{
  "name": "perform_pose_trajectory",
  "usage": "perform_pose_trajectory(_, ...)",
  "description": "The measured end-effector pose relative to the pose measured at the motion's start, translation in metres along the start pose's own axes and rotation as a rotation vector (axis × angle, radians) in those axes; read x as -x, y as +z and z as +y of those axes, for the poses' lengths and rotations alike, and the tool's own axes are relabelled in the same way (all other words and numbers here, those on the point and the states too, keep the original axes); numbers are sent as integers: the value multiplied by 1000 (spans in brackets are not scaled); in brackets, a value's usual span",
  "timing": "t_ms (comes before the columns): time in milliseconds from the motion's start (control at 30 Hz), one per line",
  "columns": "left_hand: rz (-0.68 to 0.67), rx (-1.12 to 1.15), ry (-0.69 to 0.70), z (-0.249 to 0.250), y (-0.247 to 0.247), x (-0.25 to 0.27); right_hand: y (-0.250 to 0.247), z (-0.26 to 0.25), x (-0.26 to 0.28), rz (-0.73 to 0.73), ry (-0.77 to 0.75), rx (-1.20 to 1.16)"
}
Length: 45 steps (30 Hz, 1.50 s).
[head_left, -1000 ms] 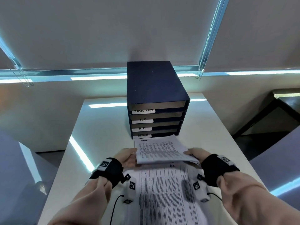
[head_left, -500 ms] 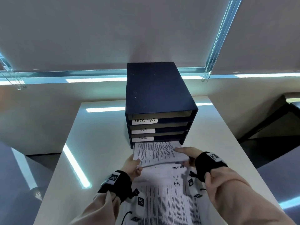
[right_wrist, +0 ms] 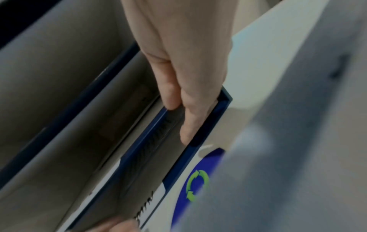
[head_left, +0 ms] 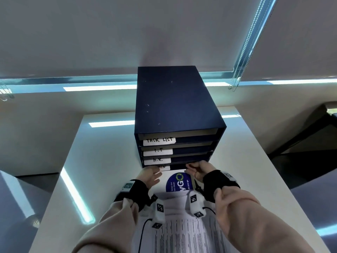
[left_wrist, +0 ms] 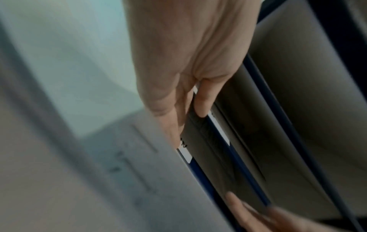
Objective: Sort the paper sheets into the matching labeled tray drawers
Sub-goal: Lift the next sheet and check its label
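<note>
Both hands are at the bottom slot of the dark blue drawer box (head_left: 179, 114), which stands in the middle of the white table (head_left: 102, 161), toward its far edge. The left hand (head_left: 149, 177) has straight fingers pushing at the slot's left end, partly covering the bottom label (head_left: 164, 167). The right hand (head_left: 197, 169) also has straight fingers reaching into the slot's right end. The printed sheet (right_wrist: 157, 150) is already lying deep inside that slot.

The rest of the paper pile (head_left: 184, 232) lies at the near edge of the table, under the wrists, just below a round blue sticker (head_left: 179, 182).

What could go wrong? I think the sheet could bend or crumple if one hand pushes harder than the other. The sleeves could drag the pile off the near edge. The box could also slide back toward the far edge.
</note>
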<state>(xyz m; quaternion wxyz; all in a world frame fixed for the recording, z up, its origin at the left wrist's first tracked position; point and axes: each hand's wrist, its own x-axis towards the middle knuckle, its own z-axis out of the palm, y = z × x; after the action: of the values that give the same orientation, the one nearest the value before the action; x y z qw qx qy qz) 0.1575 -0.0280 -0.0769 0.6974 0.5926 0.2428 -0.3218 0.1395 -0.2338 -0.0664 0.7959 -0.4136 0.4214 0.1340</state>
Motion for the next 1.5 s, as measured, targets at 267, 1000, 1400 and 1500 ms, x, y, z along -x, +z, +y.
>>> perform_pose_trajectory(267, 287, -883, 788, -18, -5, 80, -41, -11, 73, -205, -88, -22)
perform_pose_trajectory(1000, -187, -407, 546, -37, -21, 191, -134, 115, 162, -125, -215, 590)
perform_pose_trajectory(1400, -217, 85, 160, -45, -36, 170, -122, 108, 183, -152, -338, 381)
perform_pose_trajectory(1500, -204, 71, 172, -45, -36, 169, -124, 110, 179, -127, -331, 414)
